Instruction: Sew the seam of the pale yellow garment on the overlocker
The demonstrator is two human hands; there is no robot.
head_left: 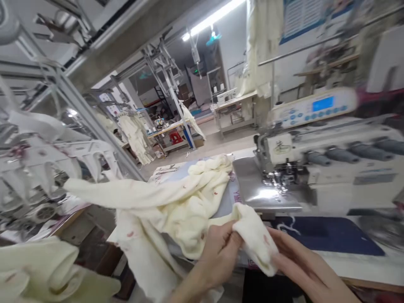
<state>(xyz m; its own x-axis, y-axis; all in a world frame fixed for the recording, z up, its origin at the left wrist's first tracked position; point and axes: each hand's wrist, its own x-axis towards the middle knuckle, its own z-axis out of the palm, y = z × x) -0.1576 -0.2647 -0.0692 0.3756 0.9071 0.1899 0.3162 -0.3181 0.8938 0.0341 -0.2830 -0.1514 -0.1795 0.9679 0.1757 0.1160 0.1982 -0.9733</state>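
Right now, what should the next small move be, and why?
Probably lift the cloth end toward the machine: the left hand grips it, the right hand touches it, and it sits short of the metal plate.

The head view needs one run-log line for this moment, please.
left hand: gripping cream fabric; right hand: touching same fabric, grip unclear; sewing machine: display lit blue

a tube light (217,17) glows overhead; glare whitens the metal plate (256,185); blur smears the outer edges.
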